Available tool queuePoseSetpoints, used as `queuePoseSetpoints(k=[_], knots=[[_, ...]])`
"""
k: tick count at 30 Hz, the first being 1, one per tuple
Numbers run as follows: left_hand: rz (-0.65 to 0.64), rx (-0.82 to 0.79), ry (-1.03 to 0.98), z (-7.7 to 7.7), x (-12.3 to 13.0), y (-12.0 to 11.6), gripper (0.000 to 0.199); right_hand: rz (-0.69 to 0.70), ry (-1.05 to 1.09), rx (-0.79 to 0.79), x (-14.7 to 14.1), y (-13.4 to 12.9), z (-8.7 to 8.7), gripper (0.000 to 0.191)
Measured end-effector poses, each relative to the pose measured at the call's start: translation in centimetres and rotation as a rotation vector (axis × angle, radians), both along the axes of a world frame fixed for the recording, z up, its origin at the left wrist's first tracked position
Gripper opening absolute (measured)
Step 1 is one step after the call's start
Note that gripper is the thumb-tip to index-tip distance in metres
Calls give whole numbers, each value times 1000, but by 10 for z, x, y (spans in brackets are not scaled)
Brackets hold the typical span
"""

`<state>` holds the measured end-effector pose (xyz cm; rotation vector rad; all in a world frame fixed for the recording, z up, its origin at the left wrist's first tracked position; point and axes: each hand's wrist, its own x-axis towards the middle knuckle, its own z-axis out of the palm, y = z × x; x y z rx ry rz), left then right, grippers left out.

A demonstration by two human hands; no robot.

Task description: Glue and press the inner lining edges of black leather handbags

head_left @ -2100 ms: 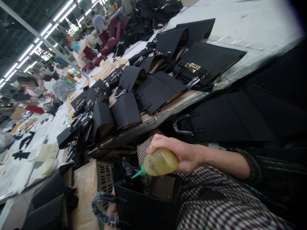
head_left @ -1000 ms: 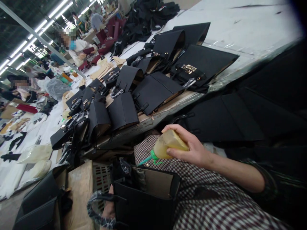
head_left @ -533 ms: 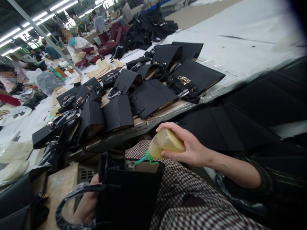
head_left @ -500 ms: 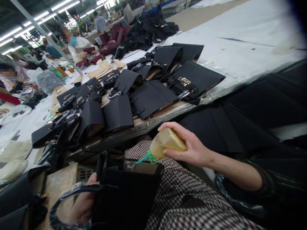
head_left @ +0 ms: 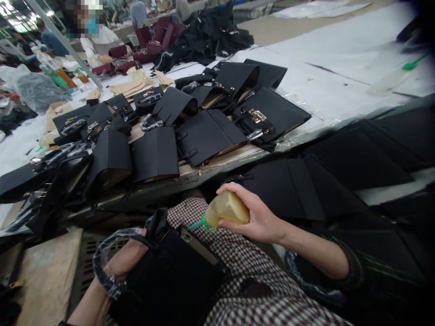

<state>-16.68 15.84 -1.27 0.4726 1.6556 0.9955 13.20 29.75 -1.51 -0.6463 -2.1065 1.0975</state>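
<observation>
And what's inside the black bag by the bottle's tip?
Just inside the black bag, at its open top, a strip of brownish lining shows. The blue-green nozzle of the bottle points toward the opening. Deeper down is hidden by the bag's near side.

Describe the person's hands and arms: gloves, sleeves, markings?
Left hand and right hand are ungloved; no markings show. The right sleeve is dark with thin greenish stripes, stopping short of the hand. Only a dark edge of the left sleeve shows.

Right hand curled in grip, thumb below, fingers above; right forearm bare. Left hand lower, fingertips hidden, left forearm slanting upward.
</observation>
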Motion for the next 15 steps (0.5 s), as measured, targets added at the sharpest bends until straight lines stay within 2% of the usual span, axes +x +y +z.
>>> queuePoseSetpoints(k=[3, 6, 8, 15], knots=[[-189, -17, 10, -1, -3, -2, 21, 38, 5, 32, -8, 2, -2, 58], [-281, -12, 96, -1, -5, -4, 20, 75, 10, 76, -15, 2, -5, 59], [-308, -2, 135, -2, -6, -5, 20, 104, 16, 99, -18, 1, -7, 60], [-332, 19, 68, -15, -6, -9, 8, 164, -18, 106, -18, 3, -5, 56]])
